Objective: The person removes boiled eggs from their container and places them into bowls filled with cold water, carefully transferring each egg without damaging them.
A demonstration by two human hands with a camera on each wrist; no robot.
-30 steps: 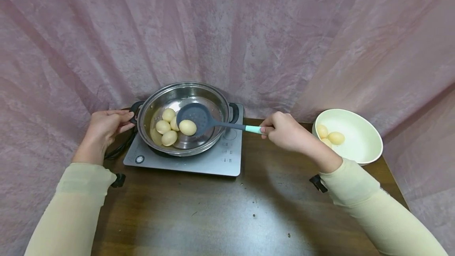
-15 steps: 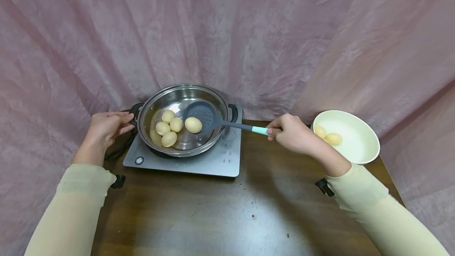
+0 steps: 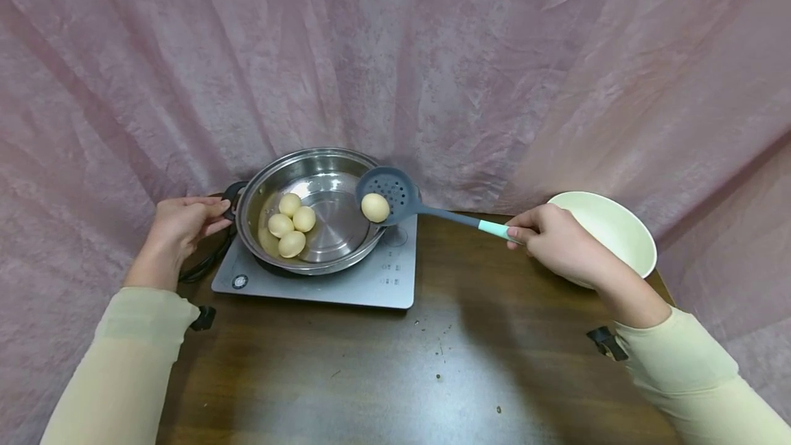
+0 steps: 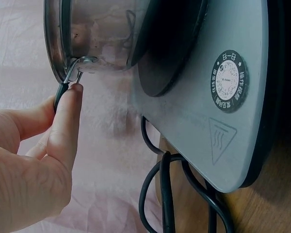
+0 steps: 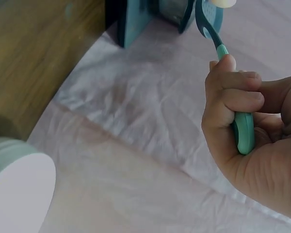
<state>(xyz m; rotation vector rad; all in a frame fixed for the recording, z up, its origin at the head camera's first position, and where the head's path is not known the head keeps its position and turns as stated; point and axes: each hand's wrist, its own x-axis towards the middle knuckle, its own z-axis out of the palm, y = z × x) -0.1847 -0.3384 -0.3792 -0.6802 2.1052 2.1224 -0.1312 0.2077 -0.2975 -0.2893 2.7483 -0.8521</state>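
Note:
A slotted ladle (image 3: 404, 199) with a grey perforated bowl bears one pale egg (image 3: 375, 208) over the right rim of the steel pot. My right hand (image 3: 553, 240) grips its mint-green handle (image 5: 244, 131), the fingers curled round it in the right wrist view. Several more eggs (image 3: 292, 244) lie at the left side of the pot (image 3: 334, 229). At the pot's left, my left hand (image 3: 185, 222) pinches the black side handle (image 3: 233, 199) between thumb and fingers. The left wrist view has the same hand (image 4: 39, 155) below the pot rim.
Beneath the pot is a grey induction cooker (image 3: 321, 292), with a black cord (image 4: 167, 194) at its left. A pale green bowl (image 3: 608, 225) stands on the wooden table (image 3: 371, 369), partly behind my right hand. A pink curtain (image 3: 432, 74) hangs behind.
The slotted ladle has risen and moved right with the egg on it, from inside the pot to its right rim. My right hand now hides the eggs in the bowl. My left hand stays.

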